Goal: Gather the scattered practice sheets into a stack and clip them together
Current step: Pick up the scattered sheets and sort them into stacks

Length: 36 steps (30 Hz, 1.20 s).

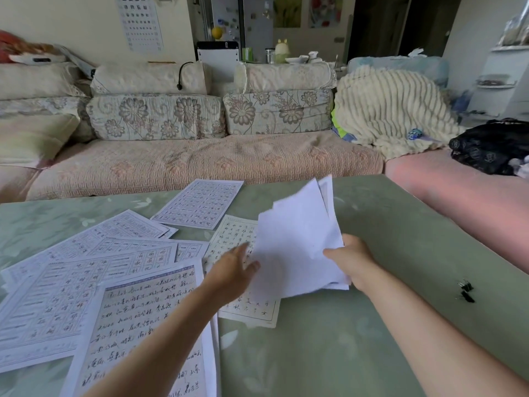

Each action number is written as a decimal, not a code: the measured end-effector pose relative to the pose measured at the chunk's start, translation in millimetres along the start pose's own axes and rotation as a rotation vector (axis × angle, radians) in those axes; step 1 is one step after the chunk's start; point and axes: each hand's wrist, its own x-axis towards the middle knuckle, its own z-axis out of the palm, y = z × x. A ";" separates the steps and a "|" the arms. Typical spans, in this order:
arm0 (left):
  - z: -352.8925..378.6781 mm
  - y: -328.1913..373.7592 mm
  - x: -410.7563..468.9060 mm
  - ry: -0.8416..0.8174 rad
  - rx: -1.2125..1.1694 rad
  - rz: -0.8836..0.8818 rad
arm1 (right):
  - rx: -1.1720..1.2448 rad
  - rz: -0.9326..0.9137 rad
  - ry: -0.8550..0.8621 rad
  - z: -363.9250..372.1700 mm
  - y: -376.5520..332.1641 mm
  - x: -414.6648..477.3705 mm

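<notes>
My right hand grips a few white sheets, blank backs toward me, lifted above the green table. My left hand reaches with straight fingers to the left edge of those held sheets, over a cream calligraphy sheet lying flat. Several printed practice sheets lie scattered on the table's left half: a grid sheet at the back, overlapping grid sheets and a handwriting sheet under my left forearm. Two black binder clips lie near the table's right edge.
A floral sofa runs along the table's far edge, with cushions, a cream ribbed blanket and a black bag at the right. A pink cover borders the table's right side.
</notes>
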 end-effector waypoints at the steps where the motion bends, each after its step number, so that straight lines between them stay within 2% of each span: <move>1: -5.0 2.4 2.2 0.047 -0.093 -0.056 | 0.047 -0.043 -0.008 -1.7 -3.7 -2.4; 4: -24.9 15.3 11.9 0.185 -0.603 -0.170 | 0.176 -0.163 -0.094 -7.6 -13.7 -12.4; 6: -38.5 24.7 15.7 0.244 -0.921 -0.158 | 0.176 -0.224 -0.126 -9.6 -16.5 -14.7; 7: -44.0 27.3 17.9 0.294 -0.977 -0.120 | 0.169 -0.257 -0.127 -9.7 -17.1 -14.7; 10: -55.1 37.0 17.9 0.445 -0.972 -0.006 | 0.133 -0.340 -0.133 -8.9 -26.1 -19.9; 14: -58.0 49.7 17.1 0.553 -0.922 0.147 | 0.201 -0.408 -0.061 -7.3 -42.1 -24.6; 18: -51.7 43.1 16.6 0.429 -1.006 0.119 | 0.242 -0.442 -0.109 -0.3 -40.1 -26.4; 20: -46.7 39.2 14.8 0.400 -0.932 0.101 | 0.224 -0.455 -0.087 7.3 -33.7 -27.3; 24: -38.6 32.1 19.0 0.426 -0.728 0.138 | 0.208 -0.432 0.113 10.6 -35.4 -18.8; 26: -36.0 26.2 22.7 0.387 -0.636 0.107 | 0.273 -0.364 0.192 3.1 -39.6 -12.1; 28: -29.6 13.7 27.7 0.288 -0.265 0.030 | 0.346 -0.237 0.207 -6.3 -34.0 -4.2; 30: -18.5 3.2 24.3 0.046 0.225 -0.027 | 0.349 -0.109 0.185 -13.9 -22.0 2.1; 31: -11.2 -1.0 21.6 -0.088 0.370 -0.034 | 0.325 -0.052 0.173 -16.9 -15.7 5.6; 33: 3.4 -4.0 16.3 -0.283 0.397 -0.037 | 0.293 0.048 0.117 -21.3 -5.4 10.7; 36: 23.0 3.6 18.1 -0.353 0.245 -0.045 | 0.249 0.138 0.046 -28.6 4.6 17.4</move>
